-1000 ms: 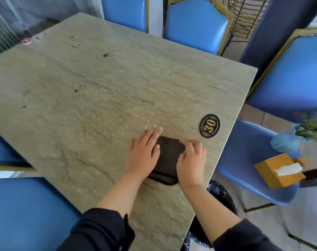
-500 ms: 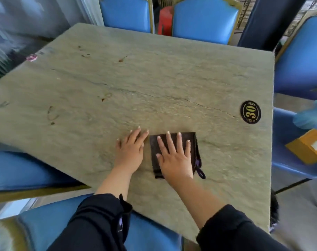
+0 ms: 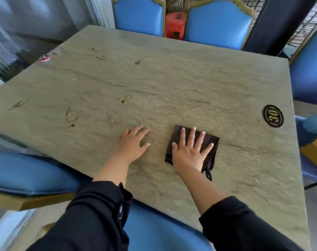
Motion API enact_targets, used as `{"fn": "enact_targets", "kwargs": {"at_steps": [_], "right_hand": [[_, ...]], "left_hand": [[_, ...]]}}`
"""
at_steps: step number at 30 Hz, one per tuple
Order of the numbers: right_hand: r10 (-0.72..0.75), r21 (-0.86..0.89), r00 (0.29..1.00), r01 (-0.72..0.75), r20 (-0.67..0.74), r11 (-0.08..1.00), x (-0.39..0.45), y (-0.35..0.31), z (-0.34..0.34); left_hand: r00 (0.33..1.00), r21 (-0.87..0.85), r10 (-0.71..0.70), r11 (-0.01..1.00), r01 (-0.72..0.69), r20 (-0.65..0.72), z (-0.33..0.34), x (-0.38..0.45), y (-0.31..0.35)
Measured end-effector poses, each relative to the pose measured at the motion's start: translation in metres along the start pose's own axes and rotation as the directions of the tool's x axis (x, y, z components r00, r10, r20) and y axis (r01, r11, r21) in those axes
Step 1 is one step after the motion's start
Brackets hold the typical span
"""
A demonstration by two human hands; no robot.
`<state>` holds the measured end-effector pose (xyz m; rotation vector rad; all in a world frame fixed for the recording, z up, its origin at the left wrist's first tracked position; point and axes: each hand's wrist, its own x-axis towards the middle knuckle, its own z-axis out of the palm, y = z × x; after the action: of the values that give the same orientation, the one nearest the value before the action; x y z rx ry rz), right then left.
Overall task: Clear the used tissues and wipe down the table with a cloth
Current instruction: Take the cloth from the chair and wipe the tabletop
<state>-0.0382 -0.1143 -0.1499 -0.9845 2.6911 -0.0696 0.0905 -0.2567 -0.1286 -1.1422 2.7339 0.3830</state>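
A dark brown folded cloth (image 3: 175, 136) lies flat on the beige stone table (image 3: 172, 78), near its front edge. My right hand (image 3: 189, 151) presses on the cloth with fingers spread, covering most of it. My left hand (image 3: 133, 143) rests flat on the bare tabletop a short way left of the cloth, fingers apart, holding nothing. Brown smears (image 3: 71, 117) mark the table's left half, with more stains (image 3: 126, 99) near the middle and far side. No tissues are in view.
Blue chairs (image 3: 218, 22) ring the table, one (image 3: 27, 171) at the left and one (image 3: 163, 230) below my arms. An oval "30" plaque (image 3: 273, 115) sits by the right edge. A red stool (image 3: 175, 24) stands behind. A wooden tissue box (image 3: 315, 151) rests on the right chair.
My left hand has come off the cloth and moved left onto bare table. My right hand has spread flat over the cloth. My view has swung left, so the plaque now sits further right.
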Motion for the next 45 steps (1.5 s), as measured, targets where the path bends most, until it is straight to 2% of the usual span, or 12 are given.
{"fn": "enact_targets", "kwargs": {"at_steps": [5,9,11,14,18,22,25,27,31,36,40,45], "right_hand": [[-0.311,-0.069,0.95,0.312,0.024,0.948,-0.014,-0.104,0.016],[-0.612,-0.137,0.791,0.607,0.007,0.782,-0.01,-0.11,0.023],[-0.51,-0.149,0.86,0.504,-0.005,0.851,0.002,-0.1,0.019],[-0.112,-0.083,0.993,0.108,-0.041,0.991,0.024,-0.108,0.016],[0.142,-0.005,0.989,-0.142,0.031,0.99,0.051,-0.161,0.009],[-0.177,-0.059,0.983,0.18,0.054,0.982,0.04,-0.212,0.018],[-0.476,-0.107,0.879,0.472,-0.013,0.875,0.022,-0.194,0.028],[-0.507,-0.086,0.862,0.504,-0.019,0.86,0.021,-0.163,0.028],[0.064,0.052,0.989,-0.057,-0.132,0.997,0.045,-0.149,0.015],[0.513,0.178,0.858,-0.499,-0.039,0.848,0.116,-0.222,0.002],[0.352,0.112,0.931,-0.342,-0.092,0.933,0.146,-0.285,0.005],[-0.019,0.069,0.982,0.032,-0.186,0.997,0.085,-0.294,0.027]], "left_hand": [[0.986,-0.025,0.052,0.998,-0.056,-0.159,-0.012,0.023,-0.091],[1.0,0.025,0.0,1.0,-0.001,0.005,-0.014,0.038,-0.143],[0.995,0.025,0.022,0.999,-0.025,0.094,-0.012,0.043,-0.152],[0.989,0.02,0.05,0.998,-0.053,0.137,-0.01,0.045,-0.155],[0.986,0.006,0.059,0.998,-0.061,0.153,-0.014,0.043,-0.152],[0.985,-0.111,0.088,0.991,-0.072,0.146,-0.024,0.045,-0.155],[0.987,-0.242,0.156,0.957,-0.163,-0.048,-0.028,0.049,-0.168],[0.976,-0.25,0.185,0.946,-0.208,-0.111,-0.037,0.059,-0.176],[0.968,-0.093,0.235,0.965,-0.243,-0.093,-0.058,0.11,-0.198],[0.97,0.053,0.238,0.969,-0.241,0.052,-0.069,0.176,-0.225],[0.949,0.085,0.233,0.963,-0.256,0.214,-0.067,0.196,-0.238],[0.962,0.109,0.246,0.96,-0.258,0.118,-0.061,0.192,-0.238]]}}
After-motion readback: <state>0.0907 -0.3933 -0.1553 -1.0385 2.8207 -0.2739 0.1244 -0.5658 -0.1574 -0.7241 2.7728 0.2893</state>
